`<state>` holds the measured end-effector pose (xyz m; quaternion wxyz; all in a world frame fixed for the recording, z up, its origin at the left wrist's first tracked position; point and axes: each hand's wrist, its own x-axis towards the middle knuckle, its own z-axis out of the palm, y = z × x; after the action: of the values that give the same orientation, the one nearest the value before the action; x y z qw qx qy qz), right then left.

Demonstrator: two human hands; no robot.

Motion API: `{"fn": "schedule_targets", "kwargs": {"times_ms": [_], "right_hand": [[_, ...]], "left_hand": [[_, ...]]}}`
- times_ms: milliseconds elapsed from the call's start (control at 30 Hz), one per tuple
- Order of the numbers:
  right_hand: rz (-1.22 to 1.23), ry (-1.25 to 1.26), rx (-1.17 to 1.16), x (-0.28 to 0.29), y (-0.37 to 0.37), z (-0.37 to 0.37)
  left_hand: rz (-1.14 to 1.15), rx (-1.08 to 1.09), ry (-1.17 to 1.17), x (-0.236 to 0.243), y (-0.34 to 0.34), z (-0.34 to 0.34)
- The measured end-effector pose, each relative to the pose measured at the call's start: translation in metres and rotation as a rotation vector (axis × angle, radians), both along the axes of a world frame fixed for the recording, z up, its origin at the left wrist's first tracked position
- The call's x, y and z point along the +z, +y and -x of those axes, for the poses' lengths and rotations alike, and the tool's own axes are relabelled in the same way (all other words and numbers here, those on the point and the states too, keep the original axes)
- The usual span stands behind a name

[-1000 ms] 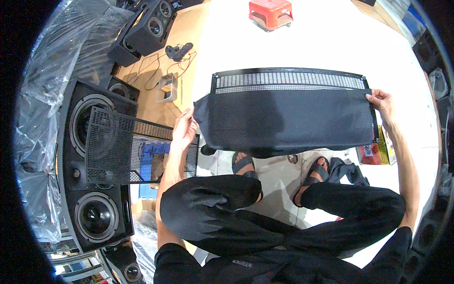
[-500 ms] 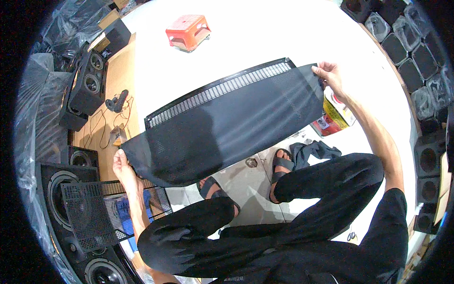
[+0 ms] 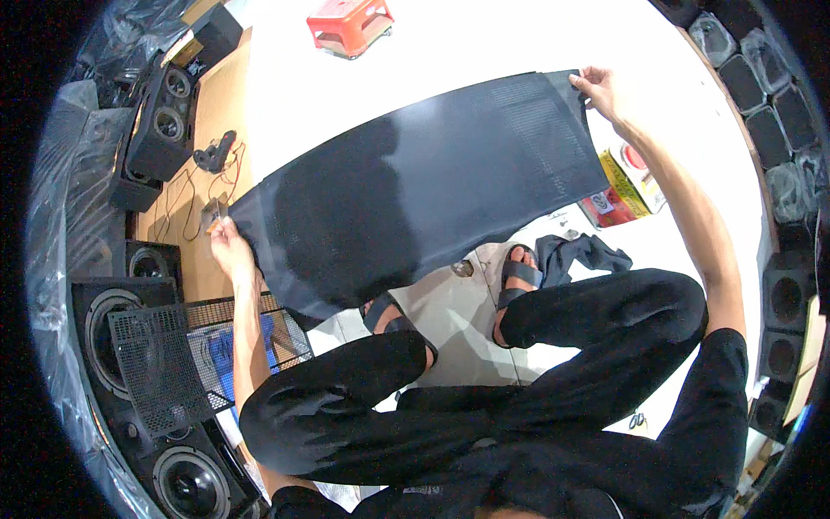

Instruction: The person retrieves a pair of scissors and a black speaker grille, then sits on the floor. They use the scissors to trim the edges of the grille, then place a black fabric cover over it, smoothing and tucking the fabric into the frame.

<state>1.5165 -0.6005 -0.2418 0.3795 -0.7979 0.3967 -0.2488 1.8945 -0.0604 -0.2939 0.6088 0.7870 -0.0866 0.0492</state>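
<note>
My left hand [image 3: 230, 239] pinches the left edge of a black fabric sheet [image 3: 424, 186], and my right hand [image 3: 595, 86] grips its upper right corner between thumb and fingers. The sheet lies stretched over a perforated panel, whose holes show faintly through it at the right; the panel's edges are mostly hidden. Beside my left forearm, a bare black mesh grille [image 3: 164, 363] rests against a large speaker cabinet [image 3: 112, 337]. A yellow and red can [image 3: 622, 186] stands below my right hand, near a crumpled dark cloth [image 3: 579, 255] by my sandalled foot.
A red stool [image 3: 350, 24] stands at the back. On the left are more speakers [image 3: 160, 112], a black tool with wires [image 3: 214, 151] on a wooden board, and plastic-wrapped stacks [image 3: 86, 147]. Stacked black boxes [image 3: 765, 130] line the right. Scissors [image 3: 637, 419] lie beside my right leg.
Both hands have carried the fabric farther forward, so the band of holes that showed along the panel's top edge is now covered. The view has also turned and shifted.
</note>
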Motion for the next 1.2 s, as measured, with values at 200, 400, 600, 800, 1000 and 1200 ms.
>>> {"fn": "schedule_targets", "kwargs": {"times_ms": [200,400,600,800,1000,1200], "right_hand": [[0.118,0.149,-0.049,-0.005,0.001,-0.023],[0.037,0.119,-0.028,-0.013,0.0,-0.024],[0.115,0.184,-0.005,-0.018,-0.006,-0.029],[0.142,0.15,0.005,-0.019,-0.001,-0.031],[0.116,0.136,0.002,-0.021,-0.004,-0.032],[0.149,0.149,-0.027,-0.026,-0.006,-0.036]], "left_hand": [[-0.232,0.034,-0.074,-0.007,0.0,-0.021],[-0.276,0.037,-0.081,-0.01,-0.003,-0.021],[-0.318,0.037,-0.09,-0.016,0.0,-0.025],[-0.263,0.043,-0.015,-0.017,-0.004,-0.02],[-0.201,0.034,0.116,-0.008,-0.017,-0.011],[-0.279,0.132,0.013,-0.019,-0.013,-0.019]]}}
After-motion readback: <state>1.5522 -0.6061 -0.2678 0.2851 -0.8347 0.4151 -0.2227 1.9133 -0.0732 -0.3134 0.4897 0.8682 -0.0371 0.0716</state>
